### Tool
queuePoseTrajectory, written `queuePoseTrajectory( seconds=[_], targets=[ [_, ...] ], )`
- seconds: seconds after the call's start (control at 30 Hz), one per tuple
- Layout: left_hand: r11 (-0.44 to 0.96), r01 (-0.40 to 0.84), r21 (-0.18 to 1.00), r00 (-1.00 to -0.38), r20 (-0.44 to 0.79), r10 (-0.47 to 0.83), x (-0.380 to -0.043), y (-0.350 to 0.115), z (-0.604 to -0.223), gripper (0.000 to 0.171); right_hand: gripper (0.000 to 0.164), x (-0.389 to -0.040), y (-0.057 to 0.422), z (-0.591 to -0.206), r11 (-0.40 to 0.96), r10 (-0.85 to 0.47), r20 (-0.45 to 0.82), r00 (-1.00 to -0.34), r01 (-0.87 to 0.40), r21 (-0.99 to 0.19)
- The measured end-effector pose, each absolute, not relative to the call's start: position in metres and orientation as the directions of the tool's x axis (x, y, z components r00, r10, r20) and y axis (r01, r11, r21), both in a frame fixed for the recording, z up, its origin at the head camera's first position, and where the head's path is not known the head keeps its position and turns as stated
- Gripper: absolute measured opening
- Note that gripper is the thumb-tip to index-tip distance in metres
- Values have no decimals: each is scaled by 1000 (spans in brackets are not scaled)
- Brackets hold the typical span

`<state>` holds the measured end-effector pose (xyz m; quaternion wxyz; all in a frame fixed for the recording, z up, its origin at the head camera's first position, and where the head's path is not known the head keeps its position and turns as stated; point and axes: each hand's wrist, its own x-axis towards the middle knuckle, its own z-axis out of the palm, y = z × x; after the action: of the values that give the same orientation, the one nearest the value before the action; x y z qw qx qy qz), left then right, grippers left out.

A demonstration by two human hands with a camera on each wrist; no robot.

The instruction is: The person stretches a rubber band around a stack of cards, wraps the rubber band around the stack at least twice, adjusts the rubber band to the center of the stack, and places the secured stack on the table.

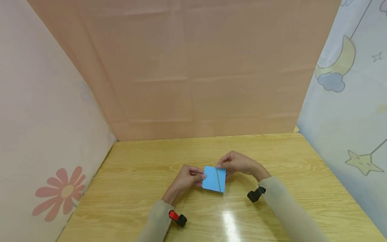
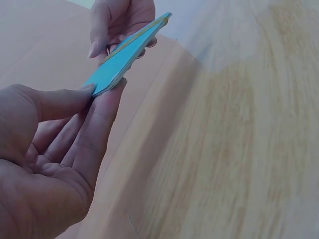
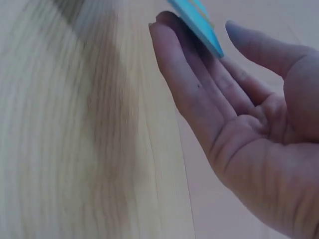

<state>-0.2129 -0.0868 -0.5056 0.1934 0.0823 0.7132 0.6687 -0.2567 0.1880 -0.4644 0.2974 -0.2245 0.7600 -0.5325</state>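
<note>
A thin stack of light blue square cards [image 1: 211, 179] with rounded corners is held up over the table. Round it runs a yellowish rubber band [image 1: 219, 181], slanting across the face near its right side. My left hand [image 1: 188, 176] pinches the left edge, thumb on top and fingers underneath. Layered edges of the stack [image 2: 117, 64] show in the left wrist view. At the far side is my right hand [image 1: 234, 163], its fingers [image 3: 187, 79] extended beneath the stack. The right thumb stands apart from the card face in the right wrist view.
The wood-grain table [image 1: 136, 161] spreads around both hands. A plain tan panel [image 1: 181, 77] rises at its back edge. Side walls with a flower print [image 1: 66, 191] and a moon print [image 1: 344, 64] flank it. Each sleeve carries a small wrist camera [image 1: 255, 195].
</note>
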Motion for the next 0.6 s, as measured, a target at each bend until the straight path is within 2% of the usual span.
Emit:
queuePoseTrajectory(
  seconds=[0.33, 0.6],
  targets=[
    [56, -140, 989, -931, -151, 333, -213, -89, -503, 25, 42, -239, 193, -480, 180, -538, -212, -816, 135, -974],
    [29, -147, 989, -934, -148, 326, -212, -92, -503, 25, 39, -229, 196, -487, 108, -517, -194, -834, 161, -981]
  ],
)
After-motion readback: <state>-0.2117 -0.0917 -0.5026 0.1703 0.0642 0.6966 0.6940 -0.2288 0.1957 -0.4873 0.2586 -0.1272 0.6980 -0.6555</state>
